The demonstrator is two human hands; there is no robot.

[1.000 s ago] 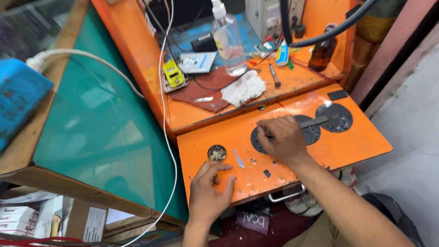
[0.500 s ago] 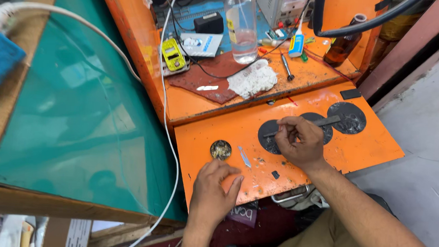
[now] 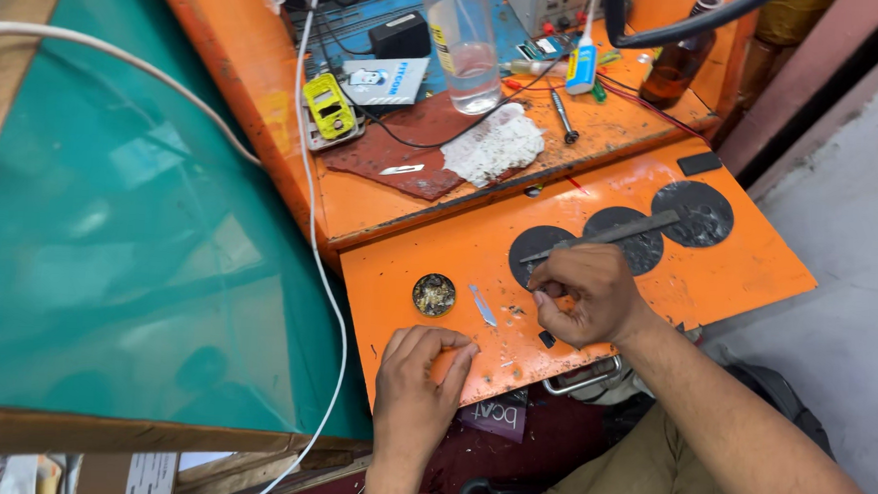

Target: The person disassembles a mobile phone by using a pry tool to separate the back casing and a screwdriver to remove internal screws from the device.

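Note:
My right hand (image 3: 582, 295) hovers over the orange pull-out shelf (image 3: 758, 269), fingers curled tight together just in front of the leftmost of three black round pads (image 3: 537, 250). What its fingertips pinch is hidden. A grey metal strip (image 3: 615, 229) lies across the pads. My left hand (image 3: 417, 386) rests flat on the shelf's front edge and holds nothing. Between the hands lie a small metal blade (image 3: 483, 305) and a tiny black piece (image 3: 546, 339). A small round tin (image 3: 435, 294) of residue sits beyond my left hand.
The orange bench behind holds a clear plastic bottle (image 3: 462, 43), a white rag (image 3: 493, 143) on a red mat, a yellow tool (image 3: 330, 106), a brown bottle (image 3: 677, 61) and a screwdriver (image 3: 560, 115). A white cable (image 3: 312, 230) runs down a green glass counter (image 3: 108, 260) on the left.
The view has shifted. My right hand has drawn back off the left black pad toward me. My left hand stays at the shelf's front edge, its fingers lying flatter.

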